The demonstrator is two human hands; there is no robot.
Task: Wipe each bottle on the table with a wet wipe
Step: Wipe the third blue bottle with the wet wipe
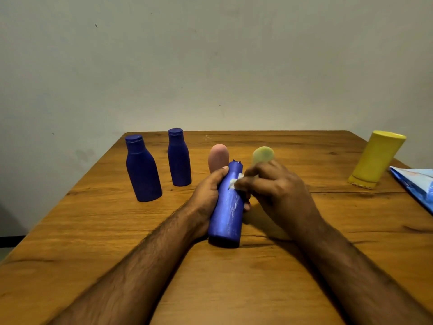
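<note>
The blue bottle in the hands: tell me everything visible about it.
The blue bottle is a tall, smooth, plastic-looking cylinder with a flip cap at its far end and pale streaks down its side. It tilts away from the camera, base near the wooden table. The left hand grips its side; the right hand presses a white wipe against its upper part.

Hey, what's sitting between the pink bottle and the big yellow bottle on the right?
In the head view, a pale green rounded bottle stands between the pink rounded bottle and the tall yellow bottle, partly hidden by the right hand.
</note>
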